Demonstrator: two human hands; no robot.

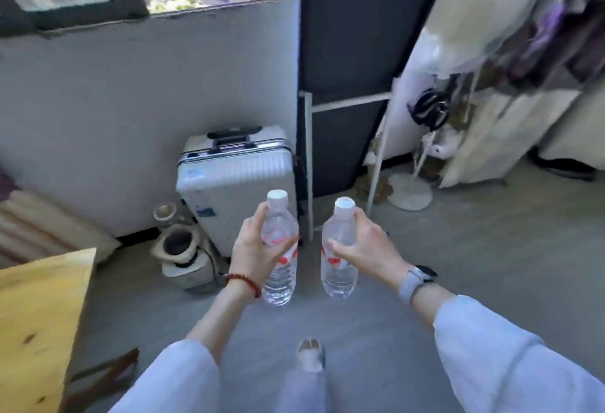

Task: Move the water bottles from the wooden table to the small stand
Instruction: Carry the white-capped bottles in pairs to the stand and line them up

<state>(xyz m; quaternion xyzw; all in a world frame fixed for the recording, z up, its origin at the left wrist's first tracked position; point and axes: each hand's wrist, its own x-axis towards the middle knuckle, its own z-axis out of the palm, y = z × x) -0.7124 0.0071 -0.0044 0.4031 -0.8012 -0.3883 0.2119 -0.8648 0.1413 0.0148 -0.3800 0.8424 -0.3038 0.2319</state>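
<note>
**2 bottles in the air, table corner off to the left**

Plenty of bare grey floor [474,249] straight ahead and to the right, so there's open room in the middle. The wooden table [39,314] only pokes its corner in at lower left, well apart from both hands. Ahead, a white suitcase [229,183] stands against the wall, with a white metal frame [327,108] just beside it and a small grey appliance [183,255] on the floor to its left.

Count: 2 clear water bottles, both upright with white caps and red labels. The left hand [255,249] is wrapped around the left bottle [278,268], the right hand [366,245] is wrapped around the right bottle [339,268]. Both are held over the floor, near each other but not touching.

1 red bead bracelet [242,283] on the left wrist, 1 smartwatch [415,281] on the right. Picture's blurry at the edges.
</note>
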